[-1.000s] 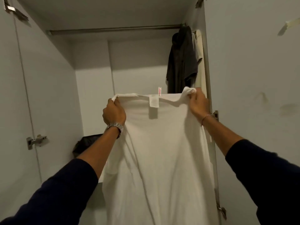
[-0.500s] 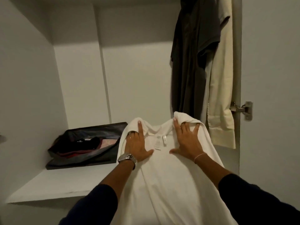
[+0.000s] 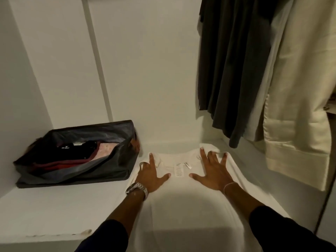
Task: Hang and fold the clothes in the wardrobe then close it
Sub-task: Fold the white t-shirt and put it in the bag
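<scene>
Head view, change: a second ago we held the white shirt (image 3: 181, 202) up by its shoulders before the rail; now it lies spread on the wardrobe shelf (image 3: 45, 210), collar at the far end, labels up.
Meaning: we judge hanging is dropped for this piece; folding is about to start.
Left hand (image 3: 148, 176): flat on the left shoulder, fingers spread, pressing cloth down; watch at wrist.
Right hand (image 3: 211, 171): flat on the right shoulder, fingers splayed, pinching nothing.
Neighbours: dark storage bag (image 3: 76, 153) just left of the shirt; dark garment (image 3: 231, 70) and cream shirt (image 3: 298, 88) hang far right.
</scene>
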